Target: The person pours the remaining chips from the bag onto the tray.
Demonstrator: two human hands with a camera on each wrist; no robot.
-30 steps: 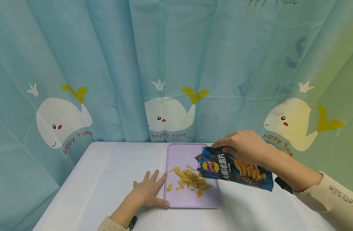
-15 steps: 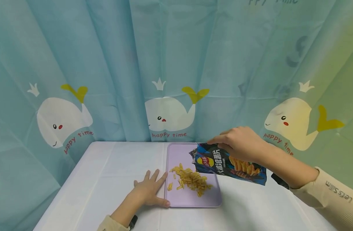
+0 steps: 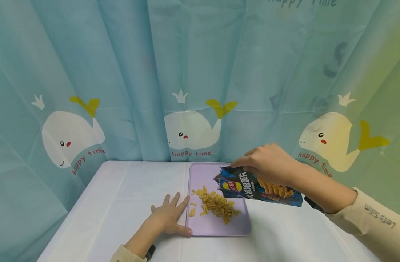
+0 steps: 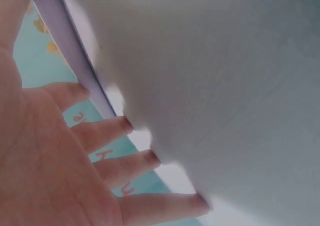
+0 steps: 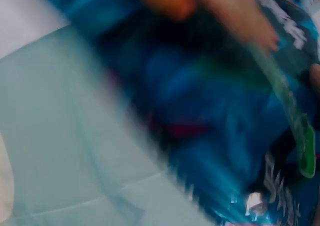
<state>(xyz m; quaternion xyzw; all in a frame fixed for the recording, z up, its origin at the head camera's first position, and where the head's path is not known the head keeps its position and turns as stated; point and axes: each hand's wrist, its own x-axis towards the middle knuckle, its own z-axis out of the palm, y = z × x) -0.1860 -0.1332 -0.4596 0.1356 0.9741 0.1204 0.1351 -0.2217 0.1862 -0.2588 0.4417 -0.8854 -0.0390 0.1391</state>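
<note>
My right hand (image 3: 268, 163) grips the upper edge of a blue and black potato chip bag (image 3: 234, 193), which lies nearly level in the air. Its torn mouth points left, over the lilac tray (image 3: 203, 174). In the right wrist view the bag (image 5: 175, 96) is close and blurred. Yellow ridged chips (image 3: 218, 205) lie in a loose heap on the tray, with a few pieces apart at its left side. My left hand (image 3: 168, 216) is spread on the table, its thumb and index fingertip at the tray's left edge. The left wrist view shows its palm and straight fingers (image 4: 155, 206).
A white cloth covers the table (image 3: 144, 182), whose far edge meets a blue-green curtain (image 3: 134, 80) printed with whales. The tray reaches back to that far edge.
The bag and my right hand have shifted slightly left. The chip heap looks fuller than a second ago, with small pieces added at its left. My left hand has stayed put.
</note>
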